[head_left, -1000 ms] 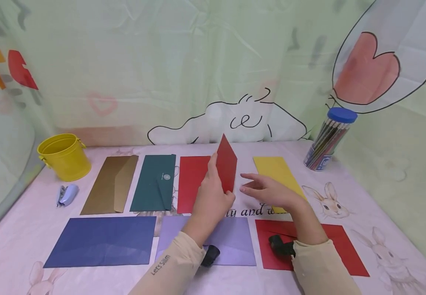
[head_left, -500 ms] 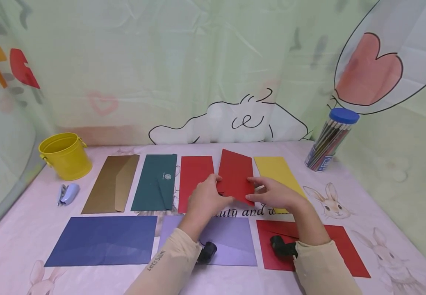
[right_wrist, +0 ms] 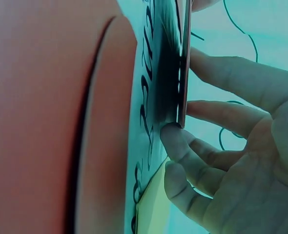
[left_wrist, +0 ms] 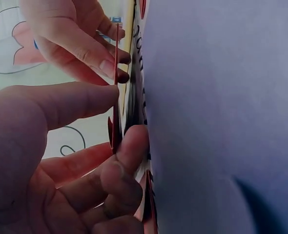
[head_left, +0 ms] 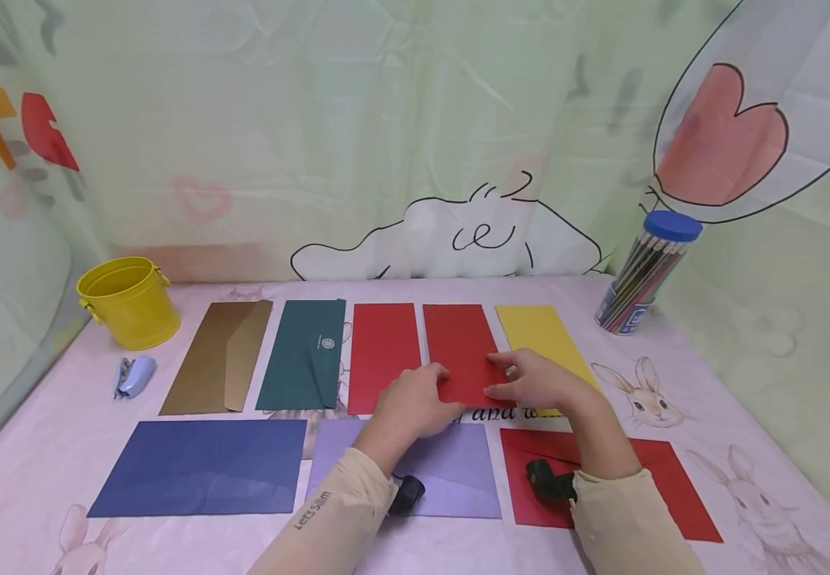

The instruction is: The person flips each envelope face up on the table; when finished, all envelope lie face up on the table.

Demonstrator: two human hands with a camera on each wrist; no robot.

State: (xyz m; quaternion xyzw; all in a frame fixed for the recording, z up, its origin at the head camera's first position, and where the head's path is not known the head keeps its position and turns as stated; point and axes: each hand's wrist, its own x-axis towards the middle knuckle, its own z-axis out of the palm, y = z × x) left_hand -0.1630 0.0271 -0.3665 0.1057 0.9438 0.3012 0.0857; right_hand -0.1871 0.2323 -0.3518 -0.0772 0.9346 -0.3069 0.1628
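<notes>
A red envelope [head_left: 460,347] lies low over the back row, third from its left neighbours' green one; the left wrist view shows its thin edge [left_wrist: 116,63] slightly above the tabletop. My left hand [head_left: 418,402] pinches its near left corner, thumb on the upper face and fingers curled at the edge. At the right side, my right hand [head_left: 537,378] holds the same envelope, with a finger curled past its rim in the right wrist view. Beside it lie another red envelope [head_left: 384,351] on the left and a yellow envelope [head_left: 540,335] on the right.
Green [head_left: 299,359] and brown [head_left: 202,359] envelopes lie farther left. Blue [head_left: 202,467], lilac [head_left: 458,471] and red [head_left: 673,487] envelopes form the front row. A yellow bucket [head_left: 134,307], stapler [head_left: 133,377] and pencil jar [head_left: 641,279] stand around.
The red envelope has gone from upright in my left hand to nearly flat between its red and yellow neighbours. My right hand has come onto its right side.
</notes>
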